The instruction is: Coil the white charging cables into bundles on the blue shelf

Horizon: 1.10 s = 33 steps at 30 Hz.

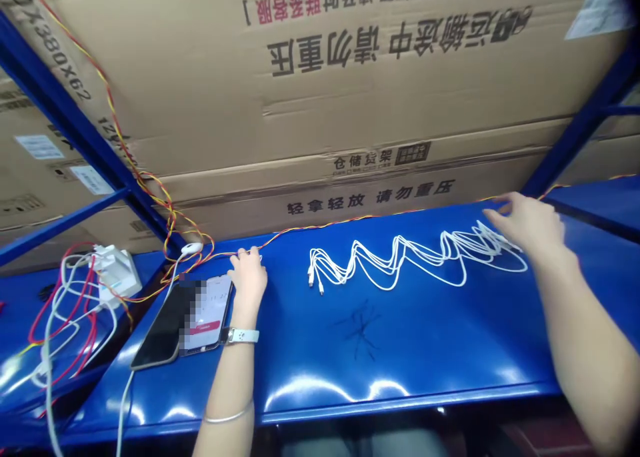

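A bundle of white charging cables point(400, 254) lies in zigzag waves across the blue shelf point(425, 337), its plugs gathered at the left end. Over the bundle's right end is my right hand point(533, 224), thumb and fingers apart, with nothing seen in it. My left hand point(247, 277) rests by the top right corner of a phone with a lit screen point(213, 310). Its fingers are curled closed; a small white bit shows at the fingertips, too little to name. Left of that phone lies a dark-screened phone point(163, 327), touching or nearly touching it.
Large cardboard boxes point(320, 110) stand behind the shelf. A twisted red-yellow wire point(325, 225) runs along the back edge. At the left are a white power strip point(117, 270) and tangled red and white cables point(75, 310). Blue frame posts point(585, 124) slope at both sides.
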Available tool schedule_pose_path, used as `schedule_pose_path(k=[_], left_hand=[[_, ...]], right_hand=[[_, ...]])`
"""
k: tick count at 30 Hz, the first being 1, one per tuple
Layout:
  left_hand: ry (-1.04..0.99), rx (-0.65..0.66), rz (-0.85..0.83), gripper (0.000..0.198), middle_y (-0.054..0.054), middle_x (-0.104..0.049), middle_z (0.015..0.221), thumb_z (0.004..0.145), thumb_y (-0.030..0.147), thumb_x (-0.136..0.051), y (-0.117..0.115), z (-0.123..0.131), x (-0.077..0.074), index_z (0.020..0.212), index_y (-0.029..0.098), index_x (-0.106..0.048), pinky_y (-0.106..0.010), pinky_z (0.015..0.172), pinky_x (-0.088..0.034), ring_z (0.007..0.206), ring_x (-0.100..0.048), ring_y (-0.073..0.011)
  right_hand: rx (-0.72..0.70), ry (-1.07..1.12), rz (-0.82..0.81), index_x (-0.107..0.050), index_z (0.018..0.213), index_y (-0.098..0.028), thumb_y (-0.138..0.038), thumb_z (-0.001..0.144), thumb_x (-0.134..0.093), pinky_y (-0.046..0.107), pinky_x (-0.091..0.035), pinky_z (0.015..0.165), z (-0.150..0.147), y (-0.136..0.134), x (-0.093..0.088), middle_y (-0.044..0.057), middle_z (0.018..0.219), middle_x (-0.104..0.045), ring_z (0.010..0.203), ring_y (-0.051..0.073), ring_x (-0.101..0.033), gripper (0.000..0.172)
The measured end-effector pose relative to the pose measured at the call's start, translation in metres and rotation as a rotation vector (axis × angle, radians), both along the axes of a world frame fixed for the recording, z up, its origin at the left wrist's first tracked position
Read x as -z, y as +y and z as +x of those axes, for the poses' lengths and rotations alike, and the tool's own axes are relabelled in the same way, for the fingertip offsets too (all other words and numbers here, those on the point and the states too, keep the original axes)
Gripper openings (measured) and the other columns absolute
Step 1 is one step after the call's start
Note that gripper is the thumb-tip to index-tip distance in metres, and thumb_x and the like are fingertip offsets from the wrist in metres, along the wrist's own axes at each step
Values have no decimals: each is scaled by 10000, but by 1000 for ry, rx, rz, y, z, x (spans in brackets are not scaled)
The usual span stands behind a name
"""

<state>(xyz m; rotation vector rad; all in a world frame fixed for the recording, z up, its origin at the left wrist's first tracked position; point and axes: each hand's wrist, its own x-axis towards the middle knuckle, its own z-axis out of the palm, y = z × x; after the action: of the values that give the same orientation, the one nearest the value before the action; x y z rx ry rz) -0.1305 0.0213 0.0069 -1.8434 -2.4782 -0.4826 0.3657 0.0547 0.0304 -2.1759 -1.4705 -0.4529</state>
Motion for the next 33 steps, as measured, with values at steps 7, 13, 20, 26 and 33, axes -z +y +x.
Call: schedule_pose_path(k=[7,13,20,26,33], left_hand=[[-129,44,-30,249,-198,-638,985,745,80,-519,10,-16,8,966,119,-627,-387,810,-434,1013,-569,-322],[-672,499,48,284,-75,-681,879,711,247,-647,2,29,-1,975,141,-647,-250,723,-477,811,-631,-177],[-1096,774,-60,433,-54,-631,873,667,272,-703,-30,85,-5,1072,171,-588,-252,641,-494,723,-606,-145],[-929,773,55,369,-10,-586,768,664,242,-694,-35,93,-3,1012,168,-593,-208,586,-452,674,-554,-117],[-769,813,86,343,-27,-582,845,680,217,-660,-37,95,1,1018,182,-611,-227,624,-439,723,-544,-130]], right_hand=[[-441,180,181,-620,992,-183,-285,786,-549,276,-428,741,-114,-25,-41,59,842,-686,768,179,-622,241],[-940,407,-45,-639,899,-194,-316,827,-505,295,-462,731,-205,-49,-18,45,881,-686,789,184,-624,195],[-1227,909,-335,-638,929,-187,-375,816,-549,313,-486,766,-232,-57,21,38,894,-671,837,189,-621,237],[-1167,1012,-359,-645,856,-166,-387,767,-619,318,-483,745,-230,-59,24,43,843,-661,811,193,-612,240],[-1239,1029,-379,-621,843,-175,-302,766,-623,321,-474,783,-230,-62,24,33,861,-633,841,193,-599,149]])
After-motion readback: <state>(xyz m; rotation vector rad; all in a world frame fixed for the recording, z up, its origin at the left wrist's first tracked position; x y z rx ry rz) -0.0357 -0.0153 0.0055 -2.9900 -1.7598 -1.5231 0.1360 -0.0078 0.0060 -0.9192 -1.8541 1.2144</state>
